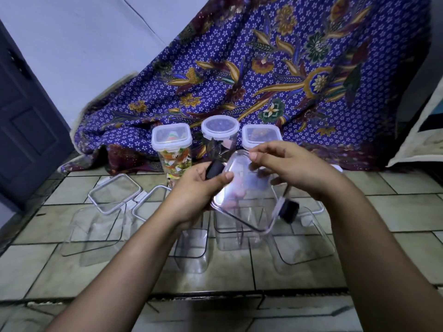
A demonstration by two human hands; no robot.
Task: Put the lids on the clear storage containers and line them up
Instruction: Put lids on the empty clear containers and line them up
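Observation:
Both hands hold one clear rectangular lid (pixel 247 190) with black side clips, tilted above the floor. My left hand (pixel 196 190) grips its left edge by one black clip (pixel 214 169). My right hand (pixel 292 168) pinches its far edge; the other black clip (pixel 288 210) hangs at the lid's right. Under the lid stands an open clear container (pixel 230 233). More open clear containers sit at the left (pixel 93 233), centre (pixel 191 248) and right (pixel 304 238). A loose clear lid (pixel 115 192) lies at the left.
Three lidded containers stand in a row at the back: one with colourful contents (pixel 171 149), a round one (pixel 220 130), a square one (pixel 260 136). Behind them hangs a purple floral cloth (pixel 263 68). A dark door (pixel 26 130) is at the left. The floor is tiled.

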